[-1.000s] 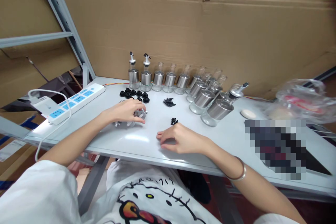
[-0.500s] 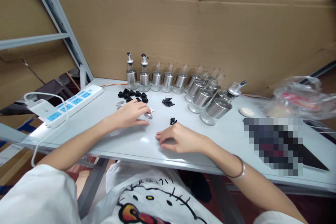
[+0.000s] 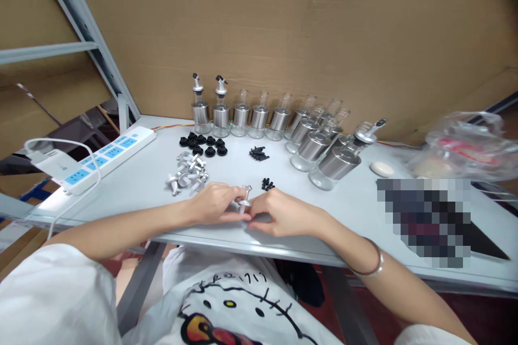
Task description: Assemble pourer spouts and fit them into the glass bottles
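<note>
My left hand [image 3: 212,204] pinches a silver pourer spout [image 3: 245,203] upright just above the front part of the table. Right beside the spout is my right hand [image 3: 283,213], its fingers bent together in a pinch; what they hold, if anything, is hidden. A pile of similar silver spouts [image 3: 188,172] lies to the left of my left hand. Behind it sit several black stoppers [image 3: 210,151]. Small black pieces [image 3: 267,184] are just beyond my right hand, and narrow black spout tips [image 3: 258,153] lie farther back.
Glass bottles with steel sleeves [image 3: 259,117] line the back, some fitted with pourers. A white power strip [image 3: 109,159] with a cable lies at left. At right are a white oval object [image 3: 382,169], a clear plastic bag [image 3: 465,145] and a blurred-out dark item [image 3: 424,221].
My left hand has moved from the spout pile toward me and to the right, bringing a spout up to my right hand. My right hand has barely moved.
</note>
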Tool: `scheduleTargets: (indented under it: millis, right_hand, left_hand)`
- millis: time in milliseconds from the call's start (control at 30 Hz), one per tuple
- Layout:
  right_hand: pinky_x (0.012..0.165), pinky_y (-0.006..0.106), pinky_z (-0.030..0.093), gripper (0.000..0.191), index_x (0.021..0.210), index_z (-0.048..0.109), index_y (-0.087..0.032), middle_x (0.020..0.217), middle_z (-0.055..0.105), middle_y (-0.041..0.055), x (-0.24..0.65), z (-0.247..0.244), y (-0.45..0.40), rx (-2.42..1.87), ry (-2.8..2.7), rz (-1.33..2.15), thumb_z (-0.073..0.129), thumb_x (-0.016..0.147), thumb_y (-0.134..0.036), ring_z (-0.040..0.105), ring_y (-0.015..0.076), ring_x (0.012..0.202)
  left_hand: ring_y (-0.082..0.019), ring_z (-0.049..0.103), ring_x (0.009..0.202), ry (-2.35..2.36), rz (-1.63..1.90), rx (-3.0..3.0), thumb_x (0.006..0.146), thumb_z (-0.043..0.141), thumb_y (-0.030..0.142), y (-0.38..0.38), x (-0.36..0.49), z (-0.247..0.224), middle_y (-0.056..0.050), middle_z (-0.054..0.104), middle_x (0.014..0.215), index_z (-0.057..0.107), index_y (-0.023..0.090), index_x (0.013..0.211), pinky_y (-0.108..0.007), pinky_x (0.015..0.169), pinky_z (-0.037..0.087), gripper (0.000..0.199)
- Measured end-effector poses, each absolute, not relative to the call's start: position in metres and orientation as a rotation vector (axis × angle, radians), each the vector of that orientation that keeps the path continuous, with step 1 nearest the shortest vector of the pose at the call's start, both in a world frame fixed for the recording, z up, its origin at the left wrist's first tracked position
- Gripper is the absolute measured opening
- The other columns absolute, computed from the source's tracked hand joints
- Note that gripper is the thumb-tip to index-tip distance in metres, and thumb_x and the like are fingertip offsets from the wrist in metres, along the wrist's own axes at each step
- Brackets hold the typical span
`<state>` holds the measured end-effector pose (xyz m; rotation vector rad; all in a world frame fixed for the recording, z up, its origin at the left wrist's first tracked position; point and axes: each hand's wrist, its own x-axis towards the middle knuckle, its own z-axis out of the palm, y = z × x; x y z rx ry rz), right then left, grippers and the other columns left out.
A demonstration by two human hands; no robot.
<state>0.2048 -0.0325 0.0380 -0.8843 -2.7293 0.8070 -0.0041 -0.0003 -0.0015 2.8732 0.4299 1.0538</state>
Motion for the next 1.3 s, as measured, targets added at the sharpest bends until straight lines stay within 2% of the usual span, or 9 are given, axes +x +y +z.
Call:
scheduleTargets:
  millis: [233, 300, 467, 600, 733, 833, 1000, 1167, 1300]
  right_hand:
    - [0.055, 0.022, 0.037, 0.034, 0.066, 0.061, -0.014, 0.061, 0.061, 0.001, 0.21, 0.034, -0.028, -0.878, -2.6, 0.54, 0.059, 0.087, -0.041, 0.05, 0.0095, 0.052]
    - [0.056, 0.022, 0.037, 0.037, 0.068, 0.06, -0.015, 0.062, 0.062, 0.0007, 0.212, 0.035, -0.027, -0.843, -2.551, 0.456, 0.056, 0.089, -0.045, 0.05, 0.0096, 0.052]
    - [0.056, 0.023, 0.038, 0.031, 0.08, 0.063, -0.015, 0.063, 0.063, 0.0015, 0.212, 0.035, -0.028, -0.723, -2.546, 0.166, 0.047, 0.095, -0.037, 0.054, 0.0103, 0.053]
    - [0.054, 0.024, 0.041, 0.032, 0.068, 0.061, -0.016, 0.054, 0.059, 0.0004, 0.207, 0.032, -0.029, -0.547, -2.516, -0.154, 0.046, 0.095, -0.025, 0.052, 0.0103, 0.05]
    - [0.064, 0.025, 0.051, 0.028, 0.067, 0.061, -0.018, 0.054, 0.06, -0.0005, 0.204, 0.027, -0.035, -0.35, -2.393, -0.457, 0.05, 0.092, -0.019, 0.052, 0.0105, 0.05]
    - [0.07, 0.027, 0.052, 0.028, 0.069, 0.061, -0.021, 0.056, 0.059, -0.0003, 0.205, 0.025, -0.038, -0.363, -2.523, -0.412, 0.047, 0.093, -0.018, 0.052, 0.0115, 0.05]
    - [0.065, 0.03, 0.05, 0.022, 0.08, 0.066, -0.022, 0.065, 0.063, 0.0037, 0.214, 0.029, -0.034, -0.465, -2.575, -0.244, 0.047, 0.09, -0.023, 0.056, 0.0151, 0.058]
    - [0.058, 0.028, 0.04, 0.021, 0.083, 0.066, -0.019, 0.07, 0.064, 0.005, 0.234, 0.044, -0.013, -0.966, -2.431, -0.164, 0.045, 0.087, -0.02, 0.057, 0.0156, 0.062]
    - [0.062, 0.026, 0.04, 0.017, 0.081, 0.065, -0.016, 0.082, 0.065, 0.0058, 0.251, 0.048, 0.004, -1.211, -2.477, -0.054, 0.048, 0.08, -0.014, 0.058, 0.0155, 0.069]
  left_hand:
    - [-0.007, 0.055, 0.05, 0.409, 1.08, 2.834, 0.092, 0.05, 0.042, 0.005, -0.005, -0.007, 0.002, 0.063, 0.067, 0.047, 0.016, 0.093, -0.019, 0.05, 0.038, 0.026]
    - [-0.007, 0.054, 0.05, 0.374, 1.096, 2.856, 0.093, 0.049, 0.042, 0.005, -0.004, -0.007, 0.002, 0.062, 0.068, 0.046, 0.017, 0.093, -0.019, 0.051, 0.038, 0.025]
    - [-0.008, 0.052, 0.049, 0.341, 1.02, 2.926, 0.095, 0.045, 0.045, 0.004, -0.002, -0.003, 0.004, 0.058, 0.066, 0.047, 0.018, 0.096, -0.02, 0.051, 0.038, 0.027]
    - [-0.008, 0.055, 0.053, 0.279, 0.875, 2.834, 0.094, 0.046, 0.046, 0.006, -0.004, -0.005, 0.002, 0.062, 0.073, 0.045, 0.018, 0.103, -0.019, 0.053, 0.04, 0.03]
    - [-0.01, 0.06, 0.059, 0.245, 0.759, 2.723, 0.091, 0.051, 0.045, 0.005, -0.008, -0.013, -0.001, 0.066, 0.081, 0.037, 0.018, 0.117, -0.02, 0.058, 0.044, 0.041]
    - [-0.011, 0.06, 0.058, 0.236, 0.658, 2.653, 0.091, 0.051, 0.04, 0.002, -0.006, -0.016, -0.001, 0.065, 0.077, 0.034, 0.017, 0.119, -0.02, 0.056, 0.044, 0.04]
    - [-0.01, 0.055, 0.049, 0.294, 0.574, 2.643, 0.092, 0.045, 0.034, -0.001, 0.008, -0.011, 0.002, 0.061, 0.066, 0.039, 0.016, 0.11, -0.02, 0.049, 0.039, 0.026]
    - [-0.01, 0.052, 0.045, 0.37, 0.597, 2.731, 0.09, 0.042, 0.032, -0.004, 0.012, -0.01, 0.005, 0.06, 0.059, 0.04, 0.018, 0.103, -0.021, 0.047, 0.037, 0.019]
    - [-0.009, 0.05, 0.042, 0.311, 0.65, 2.823, 0.084, 0.044, 0.024, -0.003, 0.006, -0.01, 0.006, 0.06, 0.056, 0.044, 0.019, 0.094, -0.021, 0.046, 0.037, 0.011]
